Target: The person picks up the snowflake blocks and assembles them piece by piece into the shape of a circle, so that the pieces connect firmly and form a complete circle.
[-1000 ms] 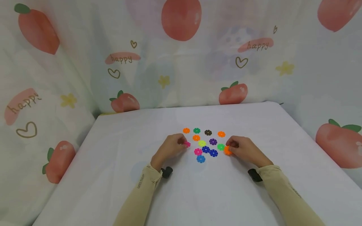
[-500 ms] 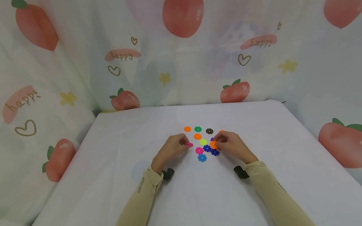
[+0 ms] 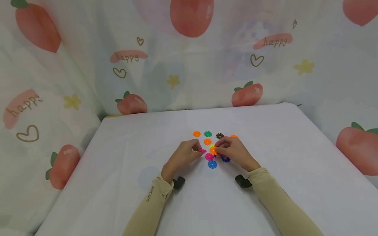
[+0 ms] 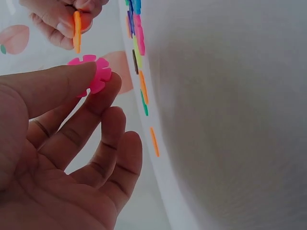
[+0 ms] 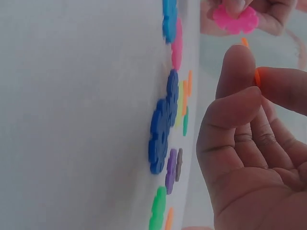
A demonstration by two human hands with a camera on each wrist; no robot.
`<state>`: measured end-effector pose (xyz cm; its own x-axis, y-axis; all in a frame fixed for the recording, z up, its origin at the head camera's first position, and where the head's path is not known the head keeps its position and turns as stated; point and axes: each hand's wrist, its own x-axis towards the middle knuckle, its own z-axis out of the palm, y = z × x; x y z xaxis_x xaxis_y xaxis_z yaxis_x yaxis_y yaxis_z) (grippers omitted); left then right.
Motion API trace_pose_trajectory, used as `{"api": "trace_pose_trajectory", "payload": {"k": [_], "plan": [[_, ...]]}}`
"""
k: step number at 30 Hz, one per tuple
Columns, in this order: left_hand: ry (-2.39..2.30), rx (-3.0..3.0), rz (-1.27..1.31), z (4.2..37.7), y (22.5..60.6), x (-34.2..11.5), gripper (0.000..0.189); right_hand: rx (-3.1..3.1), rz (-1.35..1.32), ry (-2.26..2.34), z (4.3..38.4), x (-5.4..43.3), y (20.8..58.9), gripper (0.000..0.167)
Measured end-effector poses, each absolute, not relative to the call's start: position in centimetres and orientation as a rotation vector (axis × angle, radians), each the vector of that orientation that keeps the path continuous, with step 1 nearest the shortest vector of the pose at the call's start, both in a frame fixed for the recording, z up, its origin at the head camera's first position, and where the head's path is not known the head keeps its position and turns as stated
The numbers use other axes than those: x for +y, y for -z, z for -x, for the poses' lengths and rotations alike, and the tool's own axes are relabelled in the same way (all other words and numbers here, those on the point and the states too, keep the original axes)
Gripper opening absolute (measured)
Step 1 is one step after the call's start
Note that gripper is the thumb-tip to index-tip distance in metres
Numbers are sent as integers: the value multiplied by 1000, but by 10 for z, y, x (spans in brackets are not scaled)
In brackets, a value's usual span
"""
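Observation:
My left hand point(image 3: 183, 154) pinches a pink notched plastic disc point(image 4: 101, 75) between thumb and forefinger. In the head view this disc appears nearly edge-on. Facing it, my right hand point(image 3: 238, 153) pinches an orange notched disc point(image 3: 212, 150), tilted up off the table. A small gap separates the two held discs in the left wrist view. Beneath the hands lie another pink disc point(image 3: 209, 157), a light blue disc point(image 3: 212, 164) and dark blue discs point(image 5: 159, 136). The yellow disc point(image 3: 211, 146) is mostly hidden behind the orange one.
Farther back on the white-covered table point(image 3: 133, 147) lie orange point(image 3: 196, 134), green point(image 3: 208, 134) and brown point(image 3: 220, 136) discs. Purple point(image 5: 171, 171) and light green point(image 5: 157, 209) discs show in the right wrist view. A printed cloth point(image 3: 189, 75) hangs behind the table.
My right hand has lifted the orange disc from the group's right edge and carried it left, close to my left hand. The left hand has shifted slightly right, still pinching the pink disc.

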<state>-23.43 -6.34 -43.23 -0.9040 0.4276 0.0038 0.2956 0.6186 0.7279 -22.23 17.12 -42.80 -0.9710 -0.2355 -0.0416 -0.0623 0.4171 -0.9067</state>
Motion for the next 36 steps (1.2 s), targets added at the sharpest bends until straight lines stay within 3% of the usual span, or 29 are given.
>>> {"api": "trace_pose_trajectory", "payload": {"k": [20,36], "plan": [[-1173,2769,-825,227,435,-50,8,2434,236,1669,217,161,431,19],[-1191,2793,-690,228,428,-63,9,2675,386,1450,226,170,433,22]]}}
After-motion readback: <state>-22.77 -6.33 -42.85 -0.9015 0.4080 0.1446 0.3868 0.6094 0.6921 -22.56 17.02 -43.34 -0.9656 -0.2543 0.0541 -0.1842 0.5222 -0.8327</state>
